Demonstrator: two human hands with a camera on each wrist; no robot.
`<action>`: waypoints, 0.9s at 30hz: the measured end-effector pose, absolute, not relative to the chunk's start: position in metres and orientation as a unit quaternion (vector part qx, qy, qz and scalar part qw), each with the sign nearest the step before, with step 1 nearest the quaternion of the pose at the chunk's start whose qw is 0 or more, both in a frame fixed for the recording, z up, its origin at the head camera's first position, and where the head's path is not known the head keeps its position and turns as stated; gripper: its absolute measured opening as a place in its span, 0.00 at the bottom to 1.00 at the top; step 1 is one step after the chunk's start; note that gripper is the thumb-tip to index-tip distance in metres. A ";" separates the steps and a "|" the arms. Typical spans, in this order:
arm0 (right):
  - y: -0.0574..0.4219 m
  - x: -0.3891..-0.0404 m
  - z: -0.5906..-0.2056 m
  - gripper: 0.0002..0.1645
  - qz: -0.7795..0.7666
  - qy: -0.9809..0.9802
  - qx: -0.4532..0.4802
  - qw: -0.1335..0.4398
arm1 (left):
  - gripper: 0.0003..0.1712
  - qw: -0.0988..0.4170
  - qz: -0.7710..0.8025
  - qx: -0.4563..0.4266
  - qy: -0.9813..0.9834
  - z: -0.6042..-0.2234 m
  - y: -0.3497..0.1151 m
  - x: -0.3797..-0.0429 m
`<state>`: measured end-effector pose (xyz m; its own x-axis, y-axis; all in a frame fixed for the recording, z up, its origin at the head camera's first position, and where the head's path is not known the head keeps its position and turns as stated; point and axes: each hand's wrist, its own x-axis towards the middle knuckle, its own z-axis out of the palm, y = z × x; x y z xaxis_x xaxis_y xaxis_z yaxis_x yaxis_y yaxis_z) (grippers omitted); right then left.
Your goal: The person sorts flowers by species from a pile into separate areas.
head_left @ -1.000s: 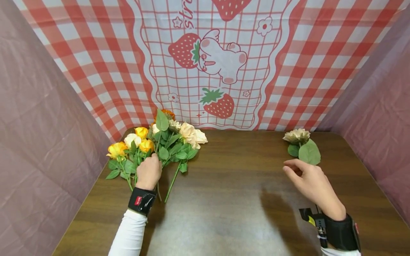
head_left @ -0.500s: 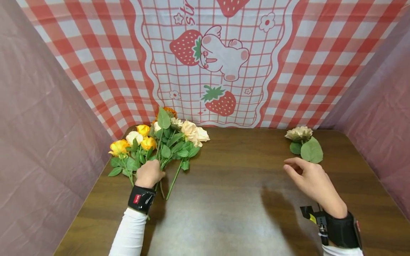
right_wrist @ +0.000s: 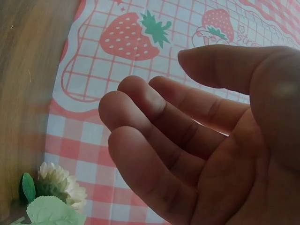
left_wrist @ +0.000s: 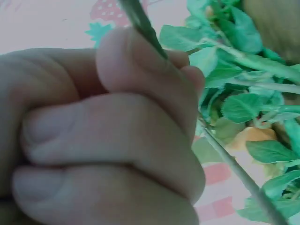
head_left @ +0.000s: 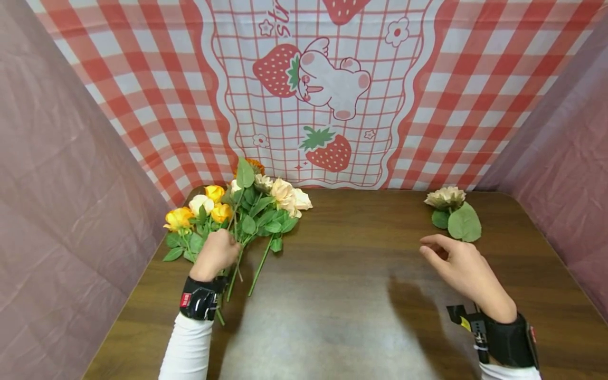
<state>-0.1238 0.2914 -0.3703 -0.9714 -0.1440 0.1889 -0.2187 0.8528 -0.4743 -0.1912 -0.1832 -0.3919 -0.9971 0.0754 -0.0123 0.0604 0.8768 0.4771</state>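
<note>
My left hand (head_left: 217, 254) is among a spread of artificial flowers at the left of the table. Between its thumb and curled fingers it pinches a thin green flower stem (left_wrist: 140, 21), seen close up in the left wrist view; which bloom the stem bears is hidden. Yellow roses (head_left: 179, 218) lie just beyond and left of that hand, and peach flowers (head_left: 284, 194) lie to its right. My right hand (head_left: 463, 272) hovers over the right side with relaxed, slightly bent fingers and an empty palm. Just past it lies a cream flower (head_left: 445, 198) with two broad leaves.
The wooden table (head_left: 332, 295) ends at a red checked cloth (head_left: 456, 116) with strawberry prints hanging behind it. Pinkish drapes (head_left: 62, 158) close off both sides. An orange flower (head_left: 256, 167) sits at the back, by the cloth. Loose stems (head_left: 260, 266) point toward the front.
My left hand first drew back toward the front, then turned and shifted slightly left, still among the stems. More stem ends now show beside its wrist. The right hand has stayed in place.
</note>
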 end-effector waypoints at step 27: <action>0.293 -0.125 -0.369 0.16 0.262 -0.957 0.112 0.053 | 0.26 -0.091 0.219 0.054 0.970 -0.361 -0.183 -0.162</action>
<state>-0.1252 0.2928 -0.3694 -0.9691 -0.1868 0.1610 -0.2427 0.8372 -0.4900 -0.1624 -0.1834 -0.3610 -0.9778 0.0644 0.1995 0.1440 0.8982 0.4154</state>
